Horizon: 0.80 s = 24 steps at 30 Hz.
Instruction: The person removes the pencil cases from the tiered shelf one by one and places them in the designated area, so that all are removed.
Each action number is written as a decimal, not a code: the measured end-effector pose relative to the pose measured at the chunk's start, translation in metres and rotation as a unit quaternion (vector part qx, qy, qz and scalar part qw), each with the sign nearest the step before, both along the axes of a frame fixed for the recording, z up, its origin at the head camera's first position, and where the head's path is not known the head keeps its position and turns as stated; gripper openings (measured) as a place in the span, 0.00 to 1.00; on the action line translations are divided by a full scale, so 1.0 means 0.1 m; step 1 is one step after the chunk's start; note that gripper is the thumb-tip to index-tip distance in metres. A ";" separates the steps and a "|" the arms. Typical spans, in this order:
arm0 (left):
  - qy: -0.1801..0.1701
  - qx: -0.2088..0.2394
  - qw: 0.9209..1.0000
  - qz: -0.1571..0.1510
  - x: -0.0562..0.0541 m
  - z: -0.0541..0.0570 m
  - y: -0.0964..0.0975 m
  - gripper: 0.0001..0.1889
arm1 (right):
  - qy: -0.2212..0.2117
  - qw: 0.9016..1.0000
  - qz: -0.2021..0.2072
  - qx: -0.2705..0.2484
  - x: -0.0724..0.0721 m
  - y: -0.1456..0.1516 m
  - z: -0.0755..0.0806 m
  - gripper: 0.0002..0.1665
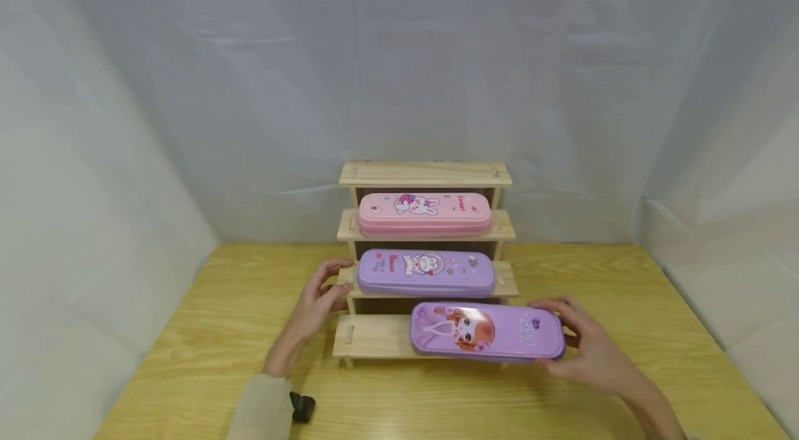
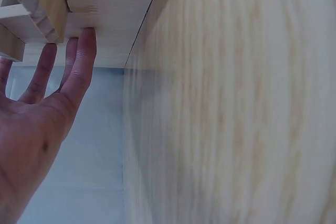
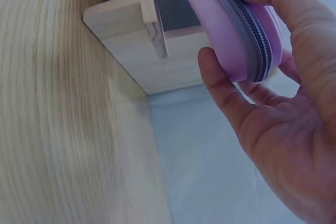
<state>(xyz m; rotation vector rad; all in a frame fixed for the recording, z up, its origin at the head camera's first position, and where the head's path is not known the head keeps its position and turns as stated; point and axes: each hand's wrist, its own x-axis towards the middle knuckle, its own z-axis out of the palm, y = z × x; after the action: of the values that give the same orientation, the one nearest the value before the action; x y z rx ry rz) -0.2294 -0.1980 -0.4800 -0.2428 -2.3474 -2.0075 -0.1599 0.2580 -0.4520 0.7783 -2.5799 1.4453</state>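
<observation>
My right hand (image 1: 589, 346) grips the right end of a purple zip pencil case (image 1: 524, 332) with a doll picture, held tilted over the right part of the lowest step. In the right wrist view, thumb and fingers span its grey zipper (image 3: 252, 30). My left hand (image 1: 318, 301) holds the left end of the second step of a tiered wooden rack (image 1: 374, 337); the left wrist view shows fingers (image 2: 84, 61) extended against the rack's side. A lilac bunny pencil case (image 1: 390, 273) lies on that step, a pink one (image 1: 387, 214) on the step above.
The rack's top step (image 1: 424, 173) is bare wood. The rack stands on a wood-grain table (image 1: 231, 301), with a pale sheet (image 1: 424, 65) hanging behind and at both sides. A small black object (image 1: 302, 407) sits beside the left sleeve (image 1: 262, 405).
</observation>
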 end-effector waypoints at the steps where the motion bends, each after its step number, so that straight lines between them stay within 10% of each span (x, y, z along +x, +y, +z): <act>1: 0.000 0.000 1.000 -0.001 0.00 0.00 0.00 0.21 | 0.000 1.000 -0.001 -0.003 0.00 0.01 0.00 0.45; 24: 0.007 -0.003 1.000 -0.005 0.00 0.00 -0.01 0.20 | -0.049 0.999 -0.010 -0.018 0.07 0.46 -0.02 0.44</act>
<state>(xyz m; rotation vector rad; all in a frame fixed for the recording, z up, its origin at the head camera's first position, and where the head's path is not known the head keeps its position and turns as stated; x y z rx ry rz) -0.2295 -0.1990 -0.4797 -0.2666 -2.3482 -1.9980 -0.1525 0.3044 -0.4542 0.6920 -2.6163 1.5553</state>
